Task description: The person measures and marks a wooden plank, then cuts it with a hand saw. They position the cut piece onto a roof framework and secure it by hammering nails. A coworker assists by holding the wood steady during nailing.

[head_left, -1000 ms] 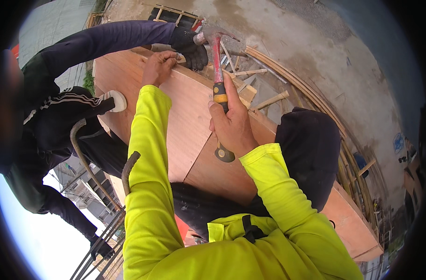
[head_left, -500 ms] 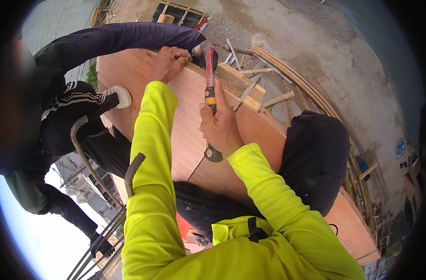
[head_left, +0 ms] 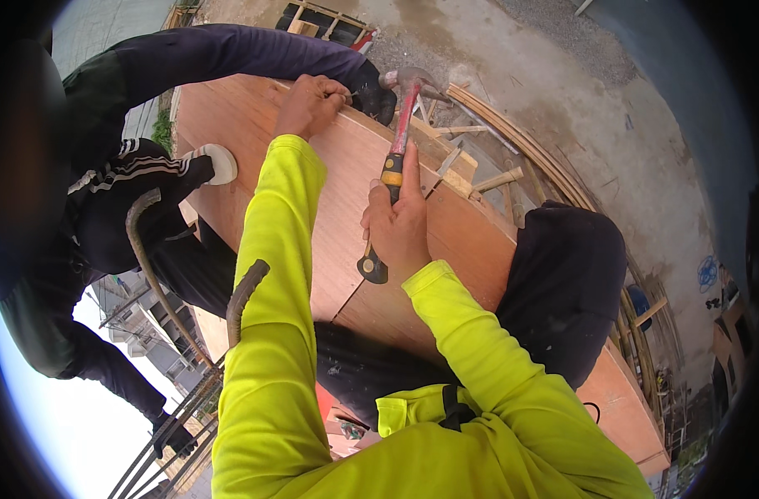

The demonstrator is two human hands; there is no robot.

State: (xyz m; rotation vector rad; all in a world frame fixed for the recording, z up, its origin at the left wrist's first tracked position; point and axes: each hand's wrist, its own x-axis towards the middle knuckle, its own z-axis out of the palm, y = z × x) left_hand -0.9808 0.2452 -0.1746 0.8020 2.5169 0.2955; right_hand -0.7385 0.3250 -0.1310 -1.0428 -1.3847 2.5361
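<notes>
Outdoors, high above bare concrete ground, a brown plywood panel (head_left: 346,191) fills the middle

Right hand (head_left: 399,223) has its fingers clamped round a red-handled claw hammer (head_left: 394,158), head raised near the panel's far edge; left hand (head_left: 310,104) pinches something too small to make out there, beside a co-worker's dark glove (head_left: 373,90). Bent rebar (head_left: 151,258) rises at left
</notes>
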